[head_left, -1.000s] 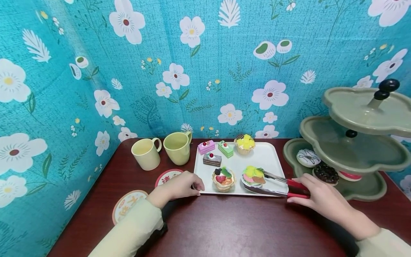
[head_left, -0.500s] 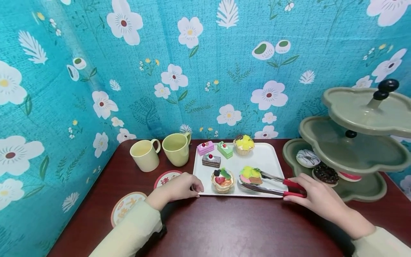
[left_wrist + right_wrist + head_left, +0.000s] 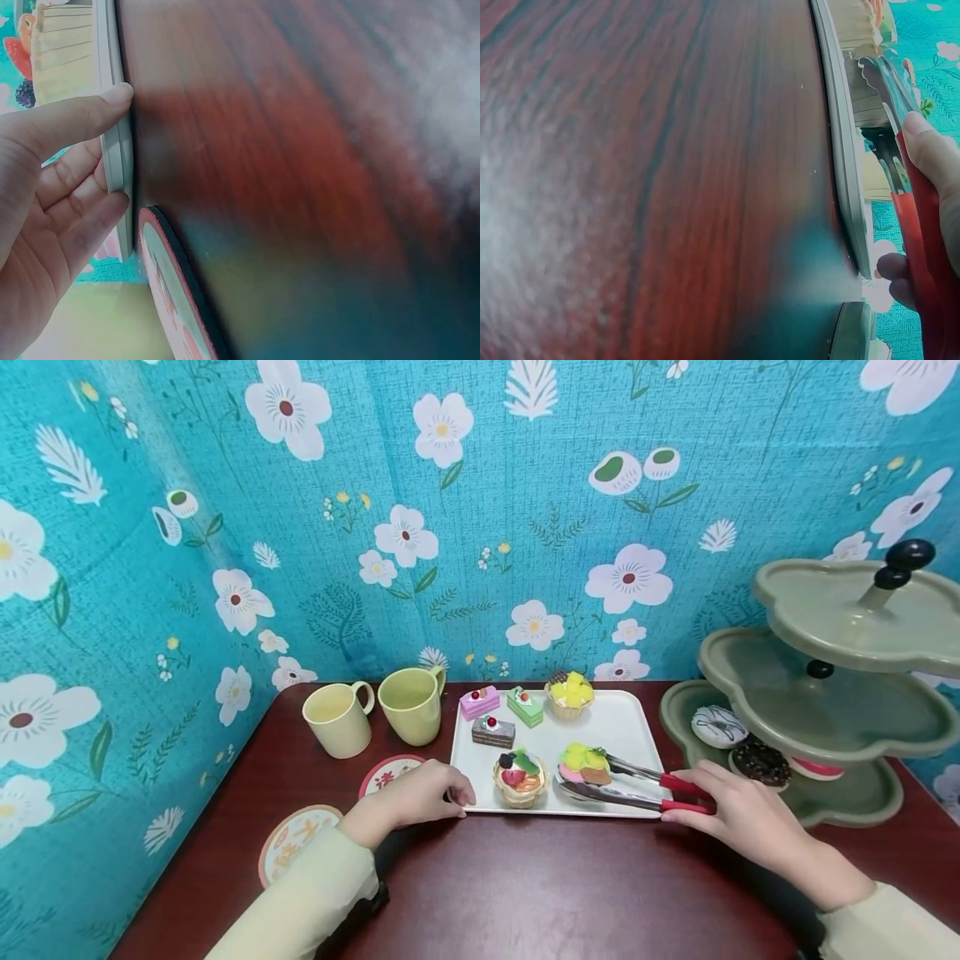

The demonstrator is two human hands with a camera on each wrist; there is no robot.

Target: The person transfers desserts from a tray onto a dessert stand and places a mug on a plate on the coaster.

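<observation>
My right hand (image 3: 738,810) grips red-handled metal tongs (image 3: 645,795), whose tips lie on either side of a fruit tart (image 3: 582,762) with yellow, pink and brown toppings. This tart is at the near right of a white tray (image 3: 633,727). At the tray's near left corner, my left hand (image 3: 427,792) pinches the rim, thumb on the front edge in the left wrist view. Between the hands on the tray sits another tart (image 3: 519,779) with strawberry and green fruit. Behind are a yellow-topped tart (image 3: 570,695), pink cake (image 3: 480,702), green cake (image 3: 525,707) and chocolate cake (image 3: 493,732).
Two yellowish mugs, one pale (image 3: 337,725) and one greener (image 3: 411,710), stand at the back left. Two round coasters, one red-rimmed (image 3: 382,774) and one orange-rimmed (image 3: 292,843), lie near the left arm. A green three-tier stand (image 3: 817,706) at right bears doughnuts (image 3: 759,762) on its bottom tier.
The tongs and the tart between their tips have shifted slightly left, closer to the strawberry tart, as my right hand moved left. My left hand stays at the tray corner.
</observation>
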